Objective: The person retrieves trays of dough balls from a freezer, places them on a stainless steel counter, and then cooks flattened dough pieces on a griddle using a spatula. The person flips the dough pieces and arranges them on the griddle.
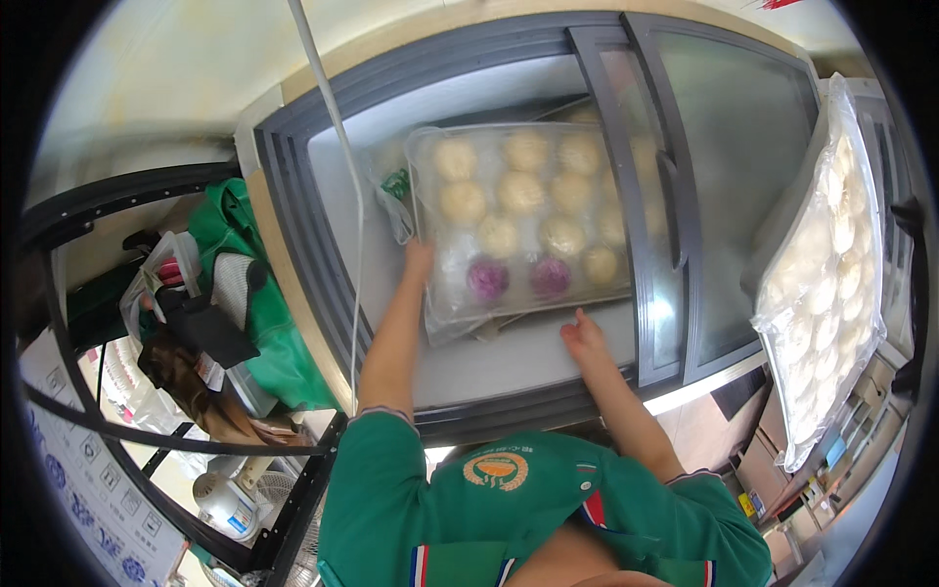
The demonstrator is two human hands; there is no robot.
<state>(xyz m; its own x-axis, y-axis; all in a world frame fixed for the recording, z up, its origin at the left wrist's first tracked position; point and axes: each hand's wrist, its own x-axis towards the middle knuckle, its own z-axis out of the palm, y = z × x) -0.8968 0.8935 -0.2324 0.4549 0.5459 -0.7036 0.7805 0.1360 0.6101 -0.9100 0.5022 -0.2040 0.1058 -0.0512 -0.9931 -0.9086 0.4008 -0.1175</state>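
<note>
A tray of round pale buns, wrapped in clear plastic, lies inside an open chest freezer. Two purple buns stand out in its near row. My left hand grips the tray's left edge, its fingers partly hidden by the plastic. At the near edge, my right hand has its fingers apart and holds nothing; whether a fingertip touches the tray I cannot tell. The tray's right end runs beneath the sliding glass lid.
A second plastic-covered tray of buns stands tilted at the right of the freezer. A white cord hangs across the freezer's left side. A black metal rack with bags and a green cloth is at the left.
</note>
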